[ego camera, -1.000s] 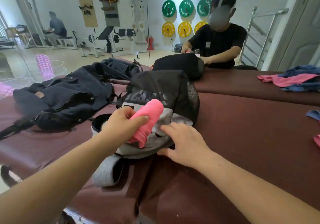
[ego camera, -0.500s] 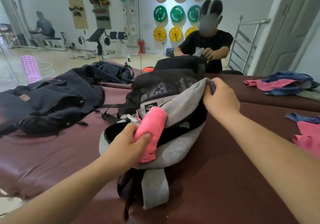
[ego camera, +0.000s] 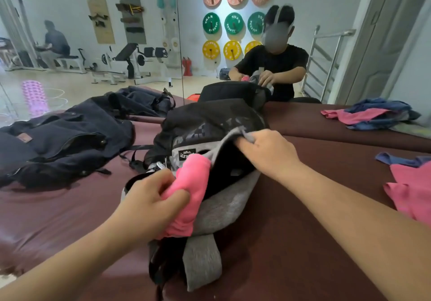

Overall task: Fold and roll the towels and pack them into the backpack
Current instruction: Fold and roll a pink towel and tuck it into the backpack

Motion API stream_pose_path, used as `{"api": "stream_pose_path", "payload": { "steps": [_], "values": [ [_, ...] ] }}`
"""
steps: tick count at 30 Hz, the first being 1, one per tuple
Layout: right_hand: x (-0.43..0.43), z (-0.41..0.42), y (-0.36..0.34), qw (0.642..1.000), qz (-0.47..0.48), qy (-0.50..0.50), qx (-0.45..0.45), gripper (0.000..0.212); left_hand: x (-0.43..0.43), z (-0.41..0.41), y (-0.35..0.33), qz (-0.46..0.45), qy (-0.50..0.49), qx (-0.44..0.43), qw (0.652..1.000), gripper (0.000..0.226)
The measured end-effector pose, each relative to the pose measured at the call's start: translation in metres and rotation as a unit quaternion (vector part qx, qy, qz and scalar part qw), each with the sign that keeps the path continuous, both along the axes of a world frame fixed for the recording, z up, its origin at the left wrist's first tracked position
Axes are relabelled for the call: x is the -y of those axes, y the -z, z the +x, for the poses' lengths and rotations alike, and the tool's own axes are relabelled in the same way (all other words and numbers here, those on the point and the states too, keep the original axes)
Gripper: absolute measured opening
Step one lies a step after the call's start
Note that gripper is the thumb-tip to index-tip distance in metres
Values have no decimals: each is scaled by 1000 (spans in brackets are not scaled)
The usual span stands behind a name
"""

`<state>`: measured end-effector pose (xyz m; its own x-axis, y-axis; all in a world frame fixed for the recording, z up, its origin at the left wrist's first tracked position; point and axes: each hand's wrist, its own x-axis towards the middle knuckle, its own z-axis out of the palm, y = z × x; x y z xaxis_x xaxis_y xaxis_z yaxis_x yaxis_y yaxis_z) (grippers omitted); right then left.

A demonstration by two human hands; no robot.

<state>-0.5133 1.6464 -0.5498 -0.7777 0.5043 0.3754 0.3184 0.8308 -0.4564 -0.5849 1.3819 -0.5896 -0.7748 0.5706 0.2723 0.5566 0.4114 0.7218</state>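
Head view.

Backpack (ego camera: 210,123): black and grey, lying on the maroon table (ego camera: 303,254) at centre, its mouth facing the person. Black lining shows inside the gap. A grey strap hangs off the near table edge.

Right hand (ego camera: 268,154): fingers curled, pinching the grey upper edge of the backpack mouth and holding it raised.

Left hand (ego camera: 149,202): fingers and thumb wrapped round the lower half of the towel roll (ego camera: 196,184).

Towel roll: pink, tilted, upper end at the left side of the mouth just beside the label patch, lower end lying over the grey front panel. How far it has entered the mouth cannot be told.

Dark bag (ego camera: 63,142): navy, slumped flat on the table, left of the backpack and apart from it.

Loose towels: pink towel (ego camera: 410,195) at the right table edge, blue towel (ego camera: 396,159) just behind it, both well apart from the backpack.

Mirror (ego camera: 140,44): stands behind the table and shows a person in a black shirt, a second heap of blue and pink cloth (ego camera: 373,114), coloured weight plates (ego camera: 233,23) and gym benches.
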Motion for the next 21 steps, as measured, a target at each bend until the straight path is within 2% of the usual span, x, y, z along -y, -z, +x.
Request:
{"api": "stream_pose_path", "payload": {
  "steps": [1,3,5,7,9,13,18,21],
  "values": [
    [-2,-8,-1,995,-86,33,-39,55,4,1,-6,18,16,17,1000,18],
    [-9,-23,-3,959,-245,72,-127,56,10,5,-11,9,49,61,997,12],
    [-9,-31,-4,934,-311,84,-155,57,5,3,-9,-43,23,41,998,11],
    [-6,-36,-4,942,-293,66,-148,57,-16,-6,-11,-92,-39,10,995,14],
    [-5,-37,-1,956,-255,49,-139,61,-50,-20,-15,-109,-58,47,991,19],
    [-15,-32,3,953,-263,81,-125,61,-119,-33,-11,-105,-38,137,984,33],
    [-33,-20,4,935,-284,99,-186,64,-155,-19,-4,-73,8,237,969,23],
    [-36,-16,6,940,-262,70,-209,65,-159,-13,-6,-53,24,298,953,29]
  ]
}}
